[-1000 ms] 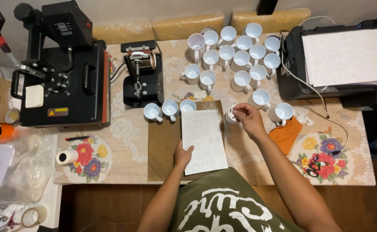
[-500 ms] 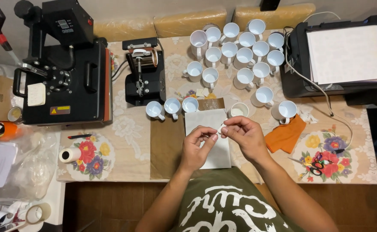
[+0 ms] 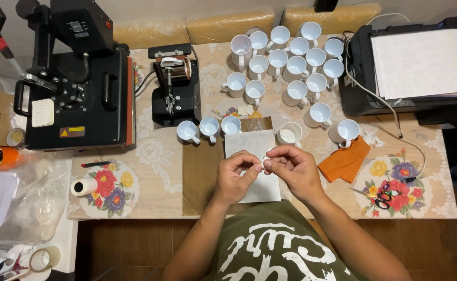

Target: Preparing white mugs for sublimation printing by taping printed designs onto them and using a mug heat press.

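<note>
A: Report hand state, nearest items first.

B: The left hand [image 3: 236, 174] and the right hand [image 3: 293, 169] meet above the white sheet [image 3: 252, 166]. Fingertips of both hands pinch one small white piece [image 3: 264, 163] between them; it is too small to identify. The remaining fingers of each hand are curled in.

A: Position of the sheet?

B: It lies flat on a brown board [image 3: 200, 174] at the near edge of the table [image 3: 436, 208], directly under the hands. The hands hide part of it.

A: Items beside the hands?

B: An orange cloth [image 3: 345, 160] lies to the right, apart from the right hand. Scissors [image 3: 382, 193] rest on a flowered mat near the right corner. A roll of white tape [image 3: 84, 186] lies to the left on another flowered mat.

A: Next row outward?

B: Just beyond the sheet stand three small white mugs [image 3: 209, 127] in a line, with one mug [image 3: 290, 134] beside the sheet's far right corner.

A: Far zone?

B: A cluster of white mugs [image 3: 291, 60] stands upright at the far centre. A mug press [image 3: 174, 86] stands left of it, a flat heat press [image 3: 75, 86] further left. A printer [image 3: 410, 67] with paper on top occupies the far right.
</note>
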